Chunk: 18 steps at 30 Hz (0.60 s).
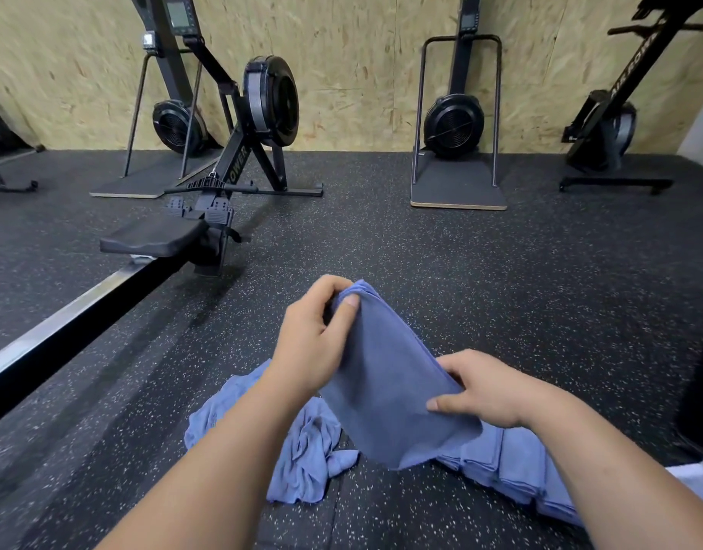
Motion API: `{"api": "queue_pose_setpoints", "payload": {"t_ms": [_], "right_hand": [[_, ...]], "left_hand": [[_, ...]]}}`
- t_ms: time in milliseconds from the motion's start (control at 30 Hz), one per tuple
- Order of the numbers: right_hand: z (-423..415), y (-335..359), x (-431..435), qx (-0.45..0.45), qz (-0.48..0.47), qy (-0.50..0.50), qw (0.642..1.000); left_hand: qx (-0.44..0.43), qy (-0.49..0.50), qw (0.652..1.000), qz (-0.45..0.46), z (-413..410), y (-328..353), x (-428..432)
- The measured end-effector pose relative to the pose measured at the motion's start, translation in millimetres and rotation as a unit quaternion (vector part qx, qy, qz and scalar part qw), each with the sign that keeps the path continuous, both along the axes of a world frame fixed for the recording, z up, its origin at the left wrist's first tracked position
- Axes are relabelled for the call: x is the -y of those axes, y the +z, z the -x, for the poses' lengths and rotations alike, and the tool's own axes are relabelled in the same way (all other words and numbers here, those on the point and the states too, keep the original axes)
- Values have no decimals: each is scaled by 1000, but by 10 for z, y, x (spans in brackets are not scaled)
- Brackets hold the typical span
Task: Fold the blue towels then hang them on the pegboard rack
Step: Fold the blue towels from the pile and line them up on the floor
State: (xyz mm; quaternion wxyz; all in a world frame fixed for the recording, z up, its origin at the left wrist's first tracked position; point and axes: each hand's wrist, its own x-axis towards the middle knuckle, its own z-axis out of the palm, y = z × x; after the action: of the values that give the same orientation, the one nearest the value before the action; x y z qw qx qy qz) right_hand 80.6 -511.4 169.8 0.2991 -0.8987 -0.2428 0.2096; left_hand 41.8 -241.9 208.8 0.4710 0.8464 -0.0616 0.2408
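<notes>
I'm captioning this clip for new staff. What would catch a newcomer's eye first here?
The blue towel is held up at centre, the left hand pinching its top end and the right hand gripping its lower edge. Beneath it lie crumpled towels and a folded stack on the speckled floor; black rowing machines stand along the chipboard wall behind.

The towel [385,391] you hold is soft, matt blue cloth with a fine nap. The crumpled towels [302,450] at the floor's near edge are the same fabric. The floor [500,271] is matt black rubber, white-speckled and grainy. The wall [362,53] is rough wood chipboard. The rowing machine [238,160] has a shiny metal rail [64,315] and a matt black seat [151,240].
</notes>
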Motion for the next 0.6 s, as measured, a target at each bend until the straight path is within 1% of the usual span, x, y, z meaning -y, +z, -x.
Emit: {"api": "queue_pose_setpoints", "payload": {"t_ms": [67, 133, 267, 367, 433, 500, 600], "right_hand": [[-42, -31, 84, 21, 42, -31, 998], [-98, -71, 171, 43, 76, -59, 994], [-203, -63, 328, 102, 111, -92, 984], [-205, 28, 381, 120, 59, -110, 985], [-201, 93, 379, 153, 5, -141, 978], [-207, 146, 368, 171, -89, -179, 965], [-193, 207, 322, 139, -233, -225, 936]], "left_hand": [[5, 44, 999, 20, -52, -17, -120], [3, 86, 996, 16, -108, -70, -252], [-29, 115, 993, 6, -171, -203, -432], [-79, 139, 987, 35, -221, -270, -500], [-103, 140, 982, 76, -233, -275, -523], [-127, 145, 973, 126, -229, -244, -522], [-176, 175, 945, 211, -233, -216, -509]]}}
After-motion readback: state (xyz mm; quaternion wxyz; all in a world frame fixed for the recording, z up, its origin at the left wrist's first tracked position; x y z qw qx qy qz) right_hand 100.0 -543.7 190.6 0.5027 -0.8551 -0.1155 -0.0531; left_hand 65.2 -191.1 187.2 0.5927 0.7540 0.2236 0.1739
